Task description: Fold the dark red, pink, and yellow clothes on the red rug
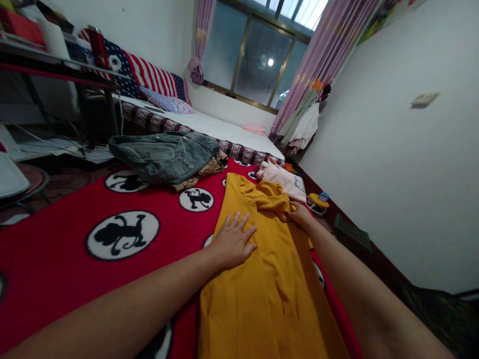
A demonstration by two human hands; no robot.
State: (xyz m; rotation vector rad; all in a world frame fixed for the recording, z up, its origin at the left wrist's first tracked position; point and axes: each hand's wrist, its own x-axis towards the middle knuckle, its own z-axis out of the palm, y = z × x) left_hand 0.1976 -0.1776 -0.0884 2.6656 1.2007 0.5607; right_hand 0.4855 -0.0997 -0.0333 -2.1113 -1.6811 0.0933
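A mustard-yellow dress (262, 294) lies lengthwise over a red blanket (168, 229) patterned with black figures in white circles. My left hand (234, 242) rests flat on the upper left of the dress, its fingers spread. At the right side of the gathered, ruffled upper part, my right hand (299, 215) has its fingers closed on the yellow fabric. The fingertips there are partly hidden by folds. Just beyond the dress lies a folded pink garment (282, 178) with a printed patch.
Folded denim clothing (168, 154) lies on a brown patterned cloth (204, 172) at the blanket's far edge. Behind stands a bed (224, 127) below the window. A cluttered desk (56, 65) is at left; a small yellow stool (319, 200) stands by the right wall.
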